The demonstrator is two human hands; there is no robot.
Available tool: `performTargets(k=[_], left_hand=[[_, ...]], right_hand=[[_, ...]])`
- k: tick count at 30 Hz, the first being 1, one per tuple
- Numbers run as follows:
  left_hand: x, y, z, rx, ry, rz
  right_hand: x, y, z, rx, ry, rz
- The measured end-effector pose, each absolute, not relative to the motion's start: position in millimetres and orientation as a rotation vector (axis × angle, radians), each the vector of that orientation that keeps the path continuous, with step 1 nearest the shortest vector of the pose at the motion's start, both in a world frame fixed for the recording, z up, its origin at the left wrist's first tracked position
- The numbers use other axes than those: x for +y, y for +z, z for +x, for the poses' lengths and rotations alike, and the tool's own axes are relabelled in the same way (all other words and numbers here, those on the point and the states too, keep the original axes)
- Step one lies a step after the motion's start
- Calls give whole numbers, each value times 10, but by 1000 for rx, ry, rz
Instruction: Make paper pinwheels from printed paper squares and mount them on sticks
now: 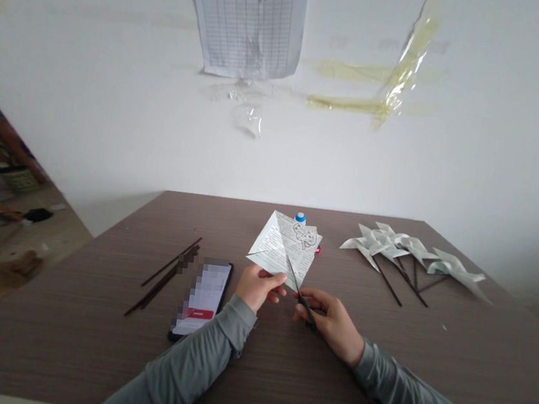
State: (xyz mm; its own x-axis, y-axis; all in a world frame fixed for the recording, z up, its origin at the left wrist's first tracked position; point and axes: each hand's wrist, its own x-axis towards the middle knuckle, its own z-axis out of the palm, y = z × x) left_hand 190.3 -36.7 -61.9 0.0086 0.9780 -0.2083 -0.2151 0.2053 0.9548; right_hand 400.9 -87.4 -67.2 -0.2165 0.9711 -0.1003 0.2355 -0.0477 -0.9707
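My left hand (258,287) pinches the lower edge of a square sheet of printed paper (275,241), thumb on top. A diagonal line runs across the sheet, and a small drawing shows on its right part. In my right hand (331,319) is a pair of dark-handled scissors (305,306), fingers around the handles. The blades reach up over the paper from its lower right corner, along the diagonal. Whether the blades are apart is hard to see. A blue-capped bottle (300,218) stands partly hidden behind the paper.
Several paper pinwheels (391,245) on dark sticks lie at the right of the brown table (100,358). Loose dark sticks (163,281) and a phone (203,298) lie at the left. A printed chart (251,25) hangs on the white wall behind.
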Motion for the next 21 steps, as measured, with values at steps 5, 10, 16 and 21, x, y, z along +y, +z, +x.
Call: performTargets(k=[5, 10, 16, 21], left_hand=[[-407, -494, 1947, 1226, 1113, 865], [-434, -418, 1968, 1242, 1091, 865], [-440, -425, 1970, 1240, 1085, 868], [-422, -451, 1967, 1269, 1095, 855]], right_hand=[[-876, -687, 3991, -1511, 1312, -1291], [-852, -775, 3997, -1459, 1325, -1242], [-845, -806, 4027, -1473, 1305, -1236], [-843, -828, 4030, -1462, 1293, -1224]])
